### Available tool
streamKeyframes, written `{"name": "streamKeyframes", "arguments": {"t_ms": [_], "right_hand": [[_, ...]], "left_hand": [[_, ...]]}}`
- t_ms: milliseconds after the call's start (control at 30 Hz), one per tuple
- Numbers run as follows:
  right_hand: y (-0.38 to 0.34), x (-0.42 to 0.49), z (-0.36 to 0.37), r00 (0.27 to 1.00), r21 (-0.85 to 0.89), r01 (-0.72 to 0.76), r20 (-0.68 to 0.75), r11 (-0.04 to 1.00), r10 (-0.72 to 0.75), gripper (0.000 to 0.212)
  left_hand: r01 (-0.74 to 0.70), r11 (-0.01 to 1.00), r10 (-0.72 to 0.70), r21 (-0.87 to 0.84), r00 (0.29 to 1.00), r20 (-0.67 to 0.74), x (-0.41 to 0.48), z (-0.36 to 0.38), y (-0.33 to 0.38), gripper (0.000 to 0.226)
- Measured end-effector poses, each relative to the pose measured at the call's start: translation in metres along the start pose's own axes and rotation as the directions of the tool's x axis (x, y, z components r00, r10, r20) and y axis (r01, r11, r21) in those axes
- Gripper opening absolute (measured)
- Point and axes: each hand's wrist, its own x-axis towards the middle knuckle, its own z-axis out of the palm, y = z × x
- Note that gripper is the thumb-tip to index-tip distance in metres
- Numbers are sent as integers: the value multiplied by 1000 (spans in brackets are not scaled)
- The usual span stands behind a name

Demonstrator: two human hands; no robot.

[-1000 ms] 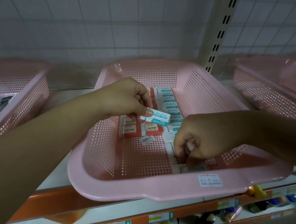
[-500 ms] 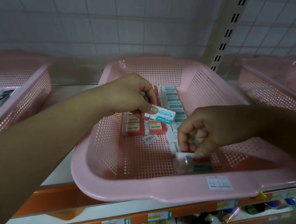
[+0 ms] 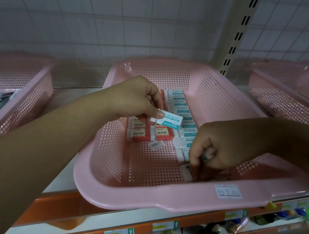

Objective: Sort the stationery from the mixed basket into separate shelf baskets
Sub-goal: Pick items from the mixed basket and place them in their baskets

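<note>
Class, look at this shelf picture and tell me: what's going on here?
A person is lining up erasers in a pink basket. The left hand pinches a teal eraser above the red erasers. The right hand, fingers curled, holds a second eraser low at the near end of the teal row. A barcode sticker lies loose on the basket floor.

Pink perforated basket (image 3: 220, 99); teal-white erasers (image 3: 178, 105); red-cream erasers (image 3: 141, 135); black-striped white barcode sticker (image 3: 157, 145); orange shelf edge (image 3: 47, 206).

Your left hand (image 3: 136, 98) pinches a teal eraser (image 3: 170, 120) over the pink basket (image 3: 154, 197); your right hand (image 3: 221, 147) grips a second eraser (image 3: 186, 173) inside it.
</note>
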Motion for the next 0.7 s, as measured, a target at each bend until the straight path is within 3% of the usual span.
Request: {"name": "streamKeyframes", "arguments": {"t_ms": [200,433,700], "right_hand": [[0,-8,-9,992,127,-26,130,992,9,31],[2,1,0,998,-54,-18,52,998,20,24],[10,8,3,998,-243,-43,-55,969,30,39]], "left_hand": [[-3,1000,3,-6,1000,-1,-1,0,0,10],[-5,1000,5,4,1000,2,0,0,-1,10],[1,1000,-1,31,1000,0,2,0,-2,9]]}}
